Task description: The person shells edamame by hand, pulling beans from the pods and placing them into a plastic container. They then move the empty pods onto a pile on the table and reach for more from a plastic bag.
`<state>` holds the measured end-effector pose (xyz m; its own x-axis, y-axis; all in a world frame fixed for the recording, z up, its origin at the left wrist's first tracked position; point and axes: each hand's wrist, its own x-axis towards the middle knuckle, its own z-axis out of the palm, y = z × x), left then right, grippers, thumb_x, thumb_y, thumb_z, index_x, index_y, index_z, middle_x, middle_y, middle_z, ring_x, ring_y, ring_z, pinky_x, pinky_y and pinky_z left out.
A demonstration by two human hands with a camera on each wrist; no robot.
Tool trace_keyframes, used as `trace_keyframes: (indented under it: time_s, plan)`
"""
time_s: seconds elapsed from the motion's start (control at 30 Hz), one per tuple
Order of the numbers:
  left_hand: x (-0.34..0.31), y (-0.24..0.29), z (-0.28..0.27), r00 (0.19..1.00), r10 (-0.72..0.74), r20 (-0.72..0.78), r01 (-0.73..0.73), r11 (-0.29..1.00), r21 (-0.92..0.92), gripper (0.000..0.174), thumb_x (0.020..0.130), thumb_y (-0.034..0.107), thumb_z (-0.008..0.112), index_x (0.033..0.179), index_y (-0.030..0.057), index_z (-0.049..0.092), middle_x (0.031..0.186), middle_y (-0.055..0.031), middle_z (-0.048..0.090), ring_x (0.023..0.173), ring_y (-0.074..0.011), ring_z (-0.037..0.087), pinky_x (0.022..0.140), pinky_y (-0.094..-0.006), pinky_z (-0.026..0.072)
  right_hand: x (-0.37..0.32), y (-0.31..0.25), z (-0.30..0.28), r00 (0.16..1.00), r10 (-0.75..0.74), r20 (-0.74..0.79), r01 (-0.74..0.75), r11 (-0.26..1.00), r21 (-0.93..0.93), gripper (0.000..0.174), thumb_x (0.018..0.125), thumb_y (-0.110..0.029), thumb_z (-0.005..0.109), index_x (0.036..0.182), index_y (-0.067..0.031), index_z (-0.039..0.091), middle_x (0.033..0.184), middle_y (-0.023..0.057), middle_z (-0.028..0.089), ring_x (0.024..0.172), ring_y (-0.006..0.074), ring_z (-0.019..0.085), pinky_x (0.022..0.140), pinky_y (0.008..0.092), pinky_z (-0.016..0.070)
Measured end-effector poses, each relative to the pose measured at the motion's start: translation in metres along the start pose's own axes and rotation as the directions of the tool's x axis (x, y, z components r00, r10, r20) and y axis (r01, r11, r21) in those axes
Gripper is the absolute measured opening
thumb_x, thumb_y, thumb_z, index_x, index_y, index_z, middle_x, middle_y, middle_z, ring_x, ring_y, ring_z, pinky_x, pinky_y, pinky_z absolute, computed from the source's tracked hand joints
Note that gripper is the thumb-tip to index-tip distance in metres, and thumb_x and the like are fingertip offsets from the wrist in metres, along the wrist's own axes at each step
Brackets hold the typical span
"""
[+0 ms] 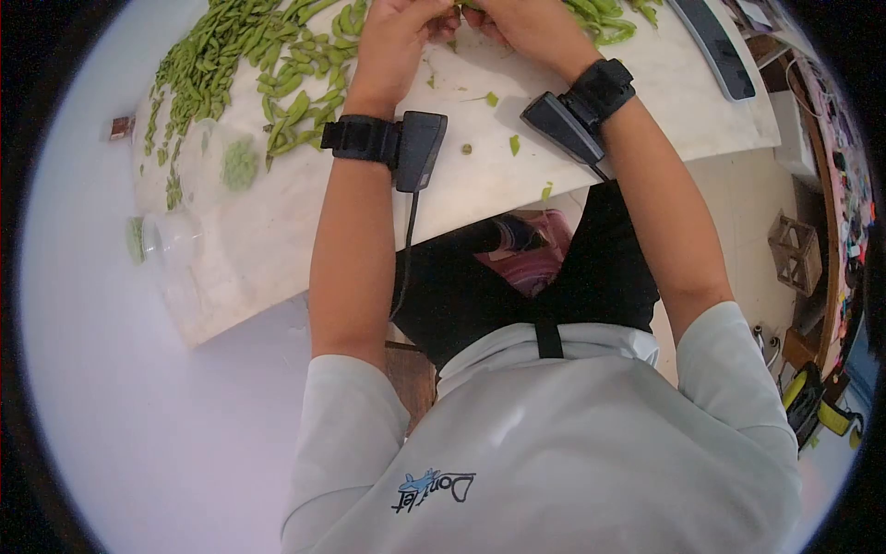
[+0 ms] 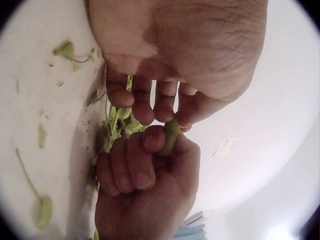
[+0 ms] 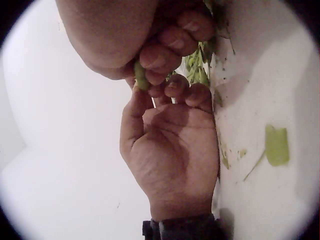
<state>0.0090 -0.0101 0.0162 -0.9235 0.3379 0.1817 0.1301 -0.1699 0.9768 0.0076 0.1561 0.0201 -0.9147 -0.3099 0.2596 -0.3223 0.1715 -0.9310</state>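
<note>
A green pod (image 2: 171,136) is pinched between the thumb and curled index finger of the right hand (image 2: 147,175). The left hand (image 2: 180,55) meets it from the other side, its thumb and index fingertips at the pod's end. In the right wrist view the same pod (image 3: 141,76) stands between the right hand (image 3: 115,35) above and the left hand (image 3: 172,145) below. At the top edge of the head view, the left hand (image 1: 397,42) and right hand (image 1: 531,32) come together, their fingertips partly cut off.
Many green pods (image 1: 208,78) lie piled on the table (image 1: 443,198) at the left, more pods (image 1: 600,18) beyond the right hand. A clear container (image 1: 175,238), a phone (image 1: 715,46) and leaf scraps (image 1: 514,145) are on the table. A wooden crate (image 1: 796,251) stands at the right.
</note>
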Motion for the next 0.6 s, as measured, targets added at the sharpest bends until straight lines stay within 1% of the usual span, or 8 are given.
trace_keyframes:
  time_s: [0.1, 0.2, 0.3, 0.4, 0.5, 0.6]
  plan:
    - [-0.002, 0.005, 0.001, 0.999, 0.017, 0.049, -0.018, 1.000, 0.017, 0.010, 0.096, 0.010, 0.049, 0.101, 0.0059, 0.057, 0.080, -0.0002, 0.057, 0.066, -0.0085, 0.051, 0.062, -0.0228, 0.0407, 0.001, 0.002, 0.002, 1.000, 0.003, -0.024, -0.003, 1.000, -0.014, 0.040, 0.094, -0.021, 0.047, 0.060, -0.0001, 0.054, 0.049, 0.0044, 0.049, 0.042, 0.0109, 0.043, 0.043, 0.0289, 0.0351]
    - [0.001, -0.004, -0.004, 0.999, 0.037, 0.035, -0.035, 0.998, -0.055, 0.011, 0.097, 0.015, 0.050, 0.099, 0.0064, 0.057, 0.078, -0.0001, 0.057, 0.066, -0.0084, 0.050, 0.063, -0.0232, 0.0410, 0.002, 0.002, 0.002, 0.998, 0.016, -0.057, -0.019, 0.999, -0.049, 0.041, 0.095, -0.022, 0.048, 0.061, -0.0007, 0.055, 0.049, 0.0039, 0.049, 0.042, 0.0101, 0.043, 0.043, 0.0281, 0.0352]
    - [0.001, -0.004, -0.003, 0.997, 0.072, 0.009, -0.071, 0.997, -0.009, 0.013, 0.097, 0.020, 0.054, 0.097, 0.0068, 0.057, 0.076, 0.0003, 0.057, 0.065, -0.0078, 0.051, 0.062, -0.0227, 0.0419, 0.001, 0.002, 0.001, 0.999, 0.006, -0.053, -0.010, 0.997, -0.071, 0.041, 0.095, -0.025, 0.049, 0.062, -0.0015, 0.055, 0.049, 0.0034, 0.049, 0.043, 0.0095, 0.043, 0.043, 0.0275, 0.0355]
    - [-0.001, 0.001, 0.003, 0.994, 0.063, -0.088, -0.047, 0.983, 0.175, 0.017, 0.096, 0.024, 0.059, 0.095, 0.0070, 0.057, 0.075, 0.0011, 0.058, 0.065, -0.0067, 0.053, 0.061, -0.0217, 0.0427, 0.002, -0.004, 0.001, 0.999, -0.018, -0.031, 0.015, 0.996, -0.091, 0.040, 0.095, -0.026, 0.050, 0.063, -0.0019, 0.056, 0.050, 0.0029, 0.049, 0.043, 0.0095, 0.043, 0.043, 0.0275, 0.0355]
    - [0.001, 0.001, 0.001, 0.996, 0.062, -0.067, -0.051, 0.987, 0.151, 0.016, 0.095, 0.024, 0.061, 0.095, 0.0075, 0.058, 0.076, 0.0017, 0.059, 0.066, -0.0057, 0.053, 0.060, -0.0206, 0.0429, 0.002, -0.003, 0.002, 0.999, -0.016, -0.044, 0.012, 0.996, -0.091, 0.040, 0.095, -0.027, 0.050, 0.064, -0.0018, 0.056, 0.050, 0.0028, 0.049, 0.044, 0.0096, 0.044, 0.044, 0.0277, 0.0354]
    - [0.000, 0.004, 0.002, 0.990, 0.072, -0.118, -0.043, 0.971, 0.237, 0.017, 0.094, 0.025, 0.061, 0.095, 0.0082, 0.059, 0.077, 0.0022, 0.059, 0.066, -0.0055, 0.053, 0.061, -0.0201, 0.0423, 0.003, -0.005, 0.001, 0.998, -0.019, -0.055, 0.013, 0.994, -0.107, 0.041, 0.095, -0.027, 0.049, 0.065, -0.0014, 0.056, 0.051, 0.0029, 0.050, 0.044, 0.0098, 0.044, 0.044, 0.0280, 0.0357]
